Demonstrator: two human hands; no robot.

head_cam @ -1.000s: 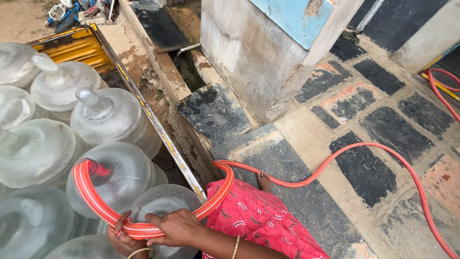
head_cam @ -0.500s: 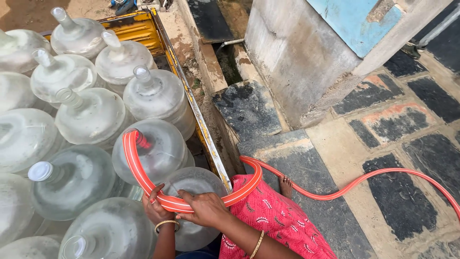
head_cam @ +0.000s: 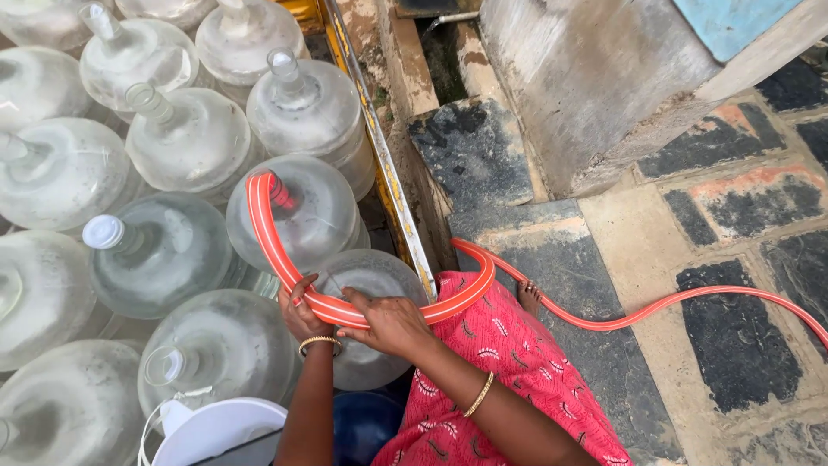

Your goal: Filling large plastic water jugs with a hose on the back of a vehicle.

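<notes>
An orange hose with pale stripes arches up and ends in the mouth of a large clear water jug. My left hand grips the hose from underneath, just left of my right hand, which wraps over the same stretch. Both hands rest above another jug. The hose runs right, over the vehicle's metal side rail, and trails away across the paving. My pink patterned garment and one bare foot show below.
Several big clear jugs stand packed together on the left, one with a white cap. A white funnel-like object sits at the bottom. A concrete block and dark paving stones lie to the right.
The view has shifted left and closer over the jugs. Both hands keep hold of the hose, whose end stays in the jug's mouth.
</notes>
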